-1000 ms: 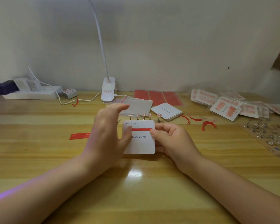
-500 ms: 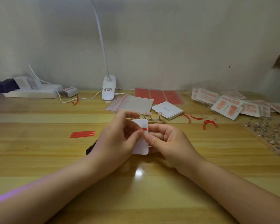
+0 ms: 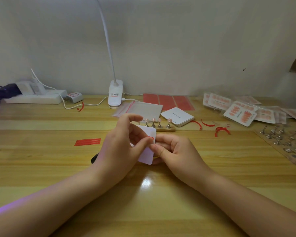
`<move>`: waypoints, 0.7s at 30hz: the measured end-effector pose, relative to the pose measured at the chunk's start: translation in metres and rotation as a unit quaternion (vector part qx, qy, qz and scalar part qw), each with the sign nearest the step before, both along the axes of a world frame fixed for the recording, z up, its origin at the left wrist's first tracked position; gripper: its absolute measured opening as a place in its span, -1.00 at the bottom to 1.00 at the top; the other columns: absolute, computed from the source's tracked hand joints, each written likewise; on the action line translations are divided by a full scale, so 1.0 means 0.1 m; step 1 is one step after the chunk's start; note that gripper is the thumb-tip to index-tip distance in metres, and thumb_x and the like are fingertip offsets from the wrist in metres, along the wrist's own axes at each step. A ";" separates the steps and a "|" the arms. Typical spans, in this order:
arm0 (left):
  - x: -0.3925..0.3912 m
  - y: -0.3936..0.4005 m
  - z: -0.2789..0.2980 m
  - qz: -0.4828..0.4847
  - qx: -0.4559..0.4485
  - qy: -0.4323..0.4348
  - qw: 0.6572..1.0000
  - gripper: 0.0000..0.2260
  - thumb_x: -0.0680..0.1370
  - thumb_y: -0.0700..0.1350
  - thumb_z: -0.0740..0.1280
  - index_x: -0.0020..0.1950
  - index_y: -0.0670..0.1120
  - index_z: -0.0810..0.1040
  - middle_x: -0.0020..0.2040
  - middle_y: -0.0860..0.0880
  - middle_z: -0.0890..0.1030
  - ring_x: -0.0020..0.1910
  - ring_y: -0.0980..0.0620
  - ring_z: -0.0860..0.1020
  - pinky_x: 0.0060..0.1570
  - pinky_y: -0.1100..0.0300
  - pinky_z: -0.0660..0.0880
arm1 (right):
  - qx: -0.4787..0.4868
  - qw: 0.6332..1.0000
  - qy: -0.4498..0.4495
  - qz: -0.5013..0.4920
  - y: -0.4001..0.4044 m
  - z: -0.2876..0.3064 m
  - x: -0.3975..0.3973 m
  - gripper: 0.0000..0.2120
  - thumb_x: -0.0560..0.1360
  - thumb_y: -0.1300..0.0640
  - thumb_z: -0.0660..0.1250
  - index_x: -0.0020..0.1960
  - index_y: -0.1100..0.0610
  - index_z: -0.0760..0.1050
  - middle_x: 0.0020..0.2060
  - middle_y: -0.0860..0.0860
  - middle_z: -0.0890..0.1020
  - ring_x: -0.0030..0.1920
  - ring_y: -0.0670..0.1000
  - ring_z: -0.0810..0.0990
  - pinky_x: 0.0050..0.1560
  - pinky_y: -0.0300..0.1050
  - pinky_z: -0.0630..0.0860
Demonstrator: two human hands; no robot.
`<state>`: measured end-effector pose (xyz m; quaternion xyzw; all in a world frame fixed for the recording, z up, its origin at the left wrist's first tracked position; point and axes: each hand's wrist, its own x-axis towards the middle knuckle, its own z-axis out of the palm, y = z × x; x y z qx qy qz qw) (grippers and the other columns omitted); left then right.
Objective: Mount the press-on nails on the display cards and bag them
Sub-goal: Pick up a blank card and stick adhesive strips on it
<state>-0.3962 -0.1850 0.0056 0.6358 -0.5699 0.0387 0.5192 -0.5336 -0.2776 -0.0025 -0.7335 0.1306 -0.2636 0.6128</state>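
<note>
I hold a white display card (image 3: 148,155) upright over the middle of the wooden table. My right hand (image 3: 174,149) grips its right edge from behind, thumb on the front. My left hand (image 3: 121,146) covers most of the card's face, and its thumb and forefinger pinch at the curled end of a red tape strip (image 3: 151,138) on the card. Just behind the card, several pink press-on nails (image 3: 159,120) stand on metal pegs in a wooden holder (image 3: 166,129). The card's print is hidden.
A stack of blank cards (image 3: 177,116), clear zip bags (image 3: 143,109) and red tape sheets (image 3: 167,102) lie behind. Bagged finished cards (image 3: 239,112) pile at the right. Red strips (image 3: 87,141) lie left, peeled liners (image 3: 220,130) right. A peg board (image 3: 284,141), lamp base (image 3: 115,94) and power strip (image 3: 32,98) are also here.
The card has turned from flat and face-on to edge-tilted. My left hand closed from hovering over it to pinching at the red strip, whose end now curls up.
</note>
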 end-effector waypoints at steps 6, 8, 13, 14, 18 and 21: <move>-0.01 -0.01 0.00 -0.001 0.016 0.035 0.999 -0.55 0.44 -0.18 0.51 0.16 0.11 0.36 -0.26 0.11 0.62 -0.21 0.17 0.61 -0.20 0.39 0.47 | -0.027 1.000 0.007 -0.006 0.00 -0.01 0.00 -0.76 0.59 0.30 0.26 0.21 0.16 0.57 -0.06 0.03 0.73 -0.02 -0.04 0.70 -0.08 -0.22 0.60; -0.03 -0.01 -0.01 -0.007 0.020 0.045 0.999 -0.56 0.45 -0.20 0.49 0.12 0.17 0.35 -0.27 0.09 0.61 -0.22 0.16 0.60 -0.21 0.40 0.46 | -0.037 0.999 0.010 -0.007 0.00 -0.01 -0.01 -0.76 0.59 0.30 0.26 0.22 0.17 0.57 -0.04 0.03 0.72 -0.01 -0.05 0.70 -0.05 -0.20 0.61; -0.02 -0.01 -0.02 -0.010 0.033 0.061 0.998 -0.54 0.43 -0.19 0.47 0.16 0.16 0.35 -0.27 0.08 0.60 -0.25 0.17 0.59 -0.24 0.44 0.45 | -0.051 0.999 0.015 -0.005 0.01 0.00 -0.01 -0.75 0.60 0.32 0.23 0.22 0.19 0.57 -0.03 0.04 0.72 0.00 -0.05 0.69 -0.08 -0.24 0.59; -0.01 -0.01 -0.02 -0.011 0.037 0.067 0.997 -0.53 0.43 -0.19 0.47 0.17 0.16 0.34 -0.26 0.07 0.60 -0.24 0.16 0.59 -0.24 0.43 0.45 | -0.049 0.999 0.015 -0.005 0.01 0.00 -0.01 -0.75 0.60 0.33 0.23 0.22 0.19 0.57 -0.03 0.05 0.72 -0.01 -0.05 0.69 -0.08 -0.24 0.59; -0.01 -0.02 -0.04 -0.019 0.046 0.062 0.997 -0.54 0.45 -0.20 0.45 0.24 0.07 0.35 -0.24 0.05 0.58 -0.24 0.15 0.58 -0.23 0.41 0.46 | -0.044 0.999 0.015 -0.004 0.01 0.00 0.00 -0.75 0.60 0.33 0.23 0.22 0.18 0.57 -0.04 0.05 0.72 -0.02 -0.05 0.69 -0.09 -0.25 0.59; 0.03 -0.03 -0.04 -0.005 0.038 0.087 0.995 -0.59 0.49 -0.25 0.40 0.23 0.06 0.36 -0.24 0.07 0.58 -0.26 0.17 0.57 -0.24 0.42 0.44 | -0.003 1.000 0.005 0.003 0.01 0.00 0.00 -0.75 0.59 0.35 0.23 0.20 0.18 0.57 -0.06 0.07 0.73 -0.04 -0.01 0.71 -0.09 -0.25 0.58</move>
